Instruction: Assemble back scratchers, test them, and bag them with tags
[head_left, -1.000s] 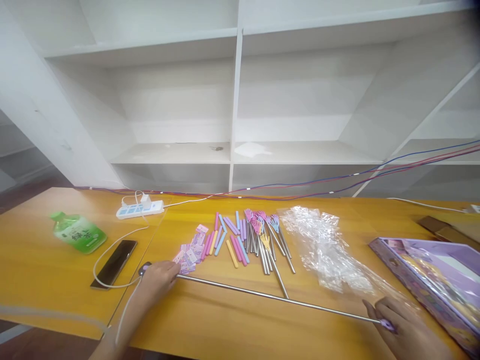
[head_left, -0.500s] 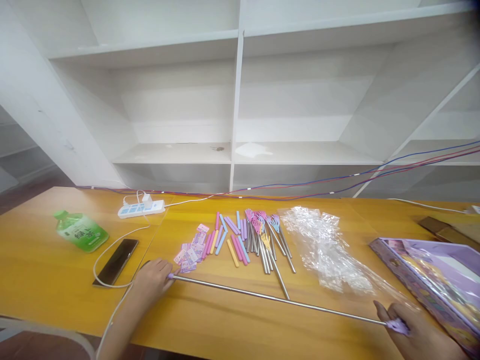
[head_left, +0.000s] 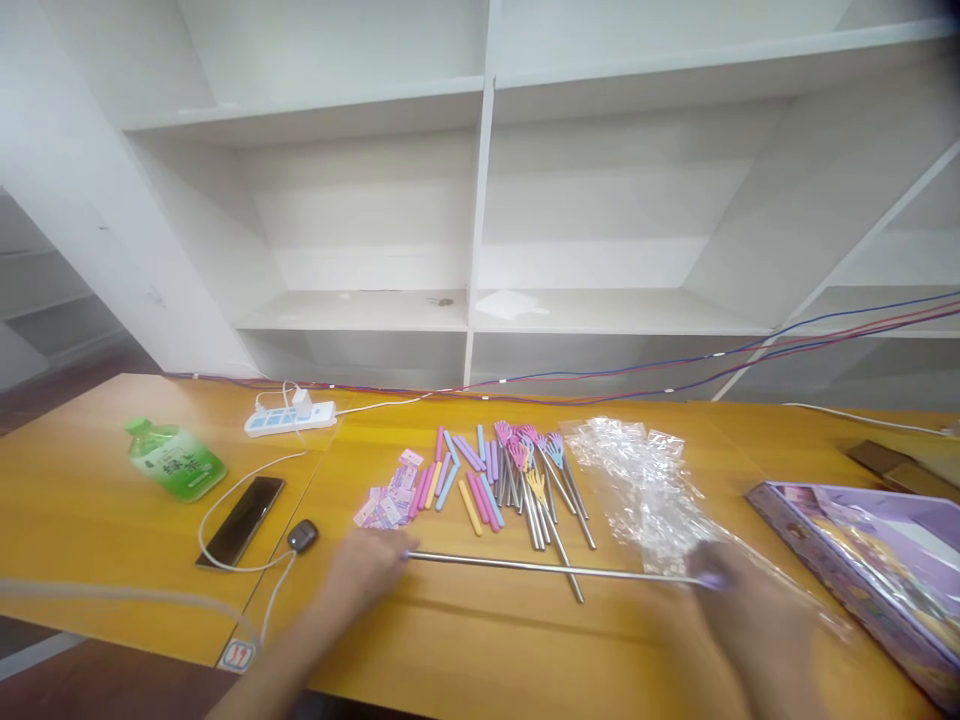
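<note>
A long thin metal rod (head_left: 547, 568) stretches just above the wooden table (head_left: 480, 660), and I hold one end in each hand. My left hand (head_left: 365, 574) pinches its left tip, close to a small pile of pink labels (head_left: 386, 503). My right hand (head_left: 750, 610), blurred by motion, grips the right end, which carries a small purple hand-shaped head (head_left: 712, 579). Behind the rod lie several pastel handle sleeves (head_left: 465, 478) and several collapsed metal sticks with coloured hand-shaped heads (head_left: 536, 480).
A heap of clear plastic bags (head_left: 645, 480) lies right of the sticks. A purple box (head_left: 870, 565) sits at the right edge. On the left are a green drink pouch (head_left: 176, 460), a phone (head_left: 241, 507) on a white cable, and a power strip (head_left: 290, 417). White shelves stand behind.
The rod is much shorter now: both hands have moved toward each other, the right one farther, pushing its ends together. The view has shifted slightly.
</note>
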